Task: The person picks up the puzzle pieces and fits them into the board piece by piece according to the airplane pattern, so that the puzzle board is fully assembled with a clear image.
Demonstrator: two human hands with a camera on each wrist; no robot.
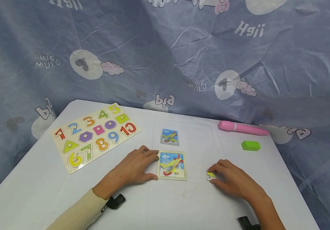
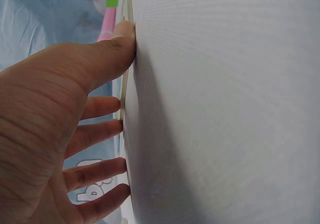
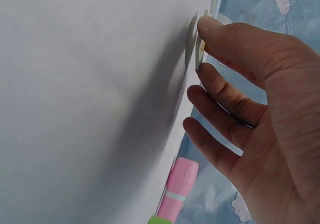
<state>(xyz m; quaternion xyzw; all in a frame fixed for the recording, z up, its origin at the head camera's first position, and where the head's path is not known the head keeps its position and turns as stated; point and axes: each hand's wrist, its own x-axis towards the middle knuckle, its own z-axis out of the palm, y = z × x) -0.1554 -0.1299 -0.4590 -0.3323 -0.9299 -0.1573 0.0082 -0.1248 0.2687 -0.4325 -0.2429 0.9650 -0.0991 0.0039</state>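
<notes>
A small square jigsaw puzzle [image 1: 172,164] with a yellow and red airplane lies in a pale wooden frame, a whitish patch showing at its lower right. My left hand [image 1: 136,166] rests at the frame's left edge, thumb at the near corner and fingers at the far one. In the left wrist view those fingers are nearly straight. Between thumb and index finger, my right hand [image 1: 234,179] pinches a yellow and white puzzle piece [image 1: 210,176], apart from the frame. The right wrist view shows this piece [image 3: 200,51] edge-on, close to the tabletop.
Behind the puzzle lies a small airplane picture card [image 1: 169,137]. A number and shape board [image 1: 96,135] lies at the left. Toward the back right are a pink pen-like stick [image 1: 243,127] and a green block [image 1: 250,146]. A printed blue-grey cloth [image 1: 165,60] hangs behind the table.
</notes>
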